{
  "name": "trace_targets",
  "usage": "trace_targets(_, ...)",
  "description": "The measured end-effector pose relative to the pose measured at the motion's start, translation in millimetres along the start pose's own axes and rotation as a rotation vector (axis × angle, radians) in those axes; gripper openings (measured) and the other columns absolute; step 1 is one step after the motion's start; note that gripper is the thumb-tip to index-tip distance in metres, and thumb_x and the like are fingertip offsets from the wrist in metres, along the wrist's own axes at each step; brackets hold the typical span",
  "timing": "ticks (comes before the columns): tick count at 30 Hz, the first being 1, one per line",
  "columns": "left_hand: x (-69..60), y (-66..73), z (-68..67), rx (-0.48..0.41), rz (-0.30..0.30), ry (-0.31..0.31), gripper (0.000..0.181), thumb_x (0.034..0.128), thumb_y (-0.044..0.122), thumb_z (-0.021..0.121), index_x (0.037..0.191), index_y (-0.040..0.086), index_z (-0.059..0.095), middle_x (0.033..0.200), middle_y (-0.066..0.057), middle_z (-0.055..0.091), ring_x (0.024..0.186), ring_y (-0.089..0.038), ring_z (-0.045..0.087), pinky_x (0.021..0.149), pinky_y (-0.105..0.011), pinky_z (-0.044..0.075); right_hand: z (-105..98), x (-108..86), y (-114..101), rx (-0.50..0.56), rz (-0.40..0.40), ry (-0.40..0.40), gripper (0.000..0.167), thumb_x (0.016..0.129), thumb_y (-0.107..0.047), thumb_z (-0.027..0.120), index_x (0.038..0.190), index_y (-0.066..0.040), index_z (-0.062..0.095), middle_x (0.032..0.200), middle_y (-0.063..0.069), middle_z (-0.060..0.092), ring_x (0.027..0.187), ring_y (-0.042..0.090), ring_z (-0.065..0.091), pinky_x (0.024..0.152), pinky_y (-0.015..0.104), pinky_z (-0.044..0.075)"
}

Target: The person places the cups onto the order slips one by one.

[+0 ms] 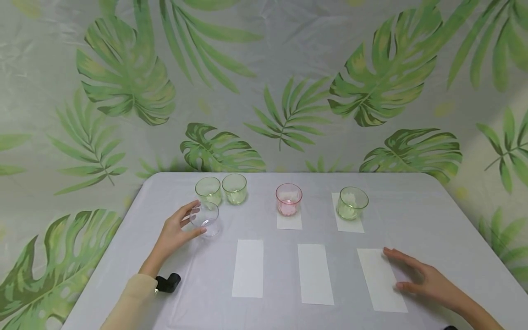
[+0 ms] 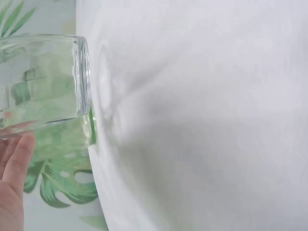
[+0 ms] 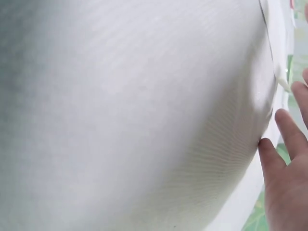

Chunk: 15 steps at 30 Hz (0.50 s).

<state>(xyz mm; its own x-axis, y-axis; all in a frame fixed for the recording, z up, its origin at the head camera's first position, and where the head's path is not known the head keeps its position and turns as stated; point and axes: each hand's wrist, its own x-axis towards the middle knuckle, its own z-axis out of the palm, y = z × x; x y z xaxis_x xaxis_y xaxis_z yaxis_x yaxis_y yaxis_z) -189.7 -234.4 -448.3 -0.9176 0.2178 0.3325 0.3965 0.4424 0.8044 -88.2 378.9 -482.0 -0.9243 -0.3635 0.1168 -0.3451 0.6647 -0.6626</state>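
My left hand [image 1: 175, 231] grips a clear glass [image 1: 205, 219], its fingers on the far left side and its thumb on the near side. In the left wrist view the glass [image 2: 43, 79] shows its thick base close to the white cloth, with fingertips [image 2: 21, 149] against its wall. Right behind it stand two green glasses [image 1: 207, 188], side by side. At the front right, my right hand [image 1: 433, 284] holds nothing; its fingers are spread beside the right edge of a white paper strip [image 1: 381, 279].
A pink glass [image 1: 288, 200] stands on one back paper strip [image 1: 289, 223], another green glass [image 1: 351, 204] on a second back strip [image 1: 349, 226]. Two more strips, a left one [image 1: 248, 270] and a middle one [image 1: 315, 275], lie in front. Leaf-printed cloth hangs behind the table.
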Motion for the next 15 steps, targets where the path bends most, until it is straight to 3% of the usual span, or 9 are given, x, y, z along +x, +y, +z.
trace_targets(5,1.1,14.3,10.4,-0.004,0.020,-0.038,0.075,0.0755,0.003,0.080,0.140,0.001,0.043,0.138,-0.017,0.048,0.123,-0.032,0.048,0.100,-0.037,0.042,2,-2.8,2,0.001,0.016,-0.019,0.074,0.078,-0.019,0.079,0.144,-0.015,0.044,0.143,-0.032,0.029,0.126,-0.023,0.015,0.089,-0.003,0.013)
trace_targets(12,3.8,59.7,25.9,-0.060,0.083,-0.103,0.070,0.0744,-0.004,0.079,0.135,-0.009,0.044,0.134,-0.027,0.048,0.120,-0.041,0.049,0.098,-0.046,0.043,5,-3.5,6,-0.024,0.018,-0.029,0.078,0.076,-0.019,0.079,0.145,-0.018,0.042,0.140,-0.038,0.022,0.126,-0.024,0.009,0.088,-0.003,0.008)
trace_targets(15,5.0,70.0,33.8,-0.076,0.106,-0.128,0.070,0.0740,-0.004,0.079,0.134,-0.010,0.045,0.133,-0.027,0.049,0.118,-0.041,0.050,0.097,-0.046,0.044,6,-3.6,8,-0.043,-0.012,-0.028,0.080,0.075,-0.019,0.080,0.145,-0.018,0.041,0.140,-0.039,0.020,0.127,-0.023,0.008,0.087,-0.004,0.008)
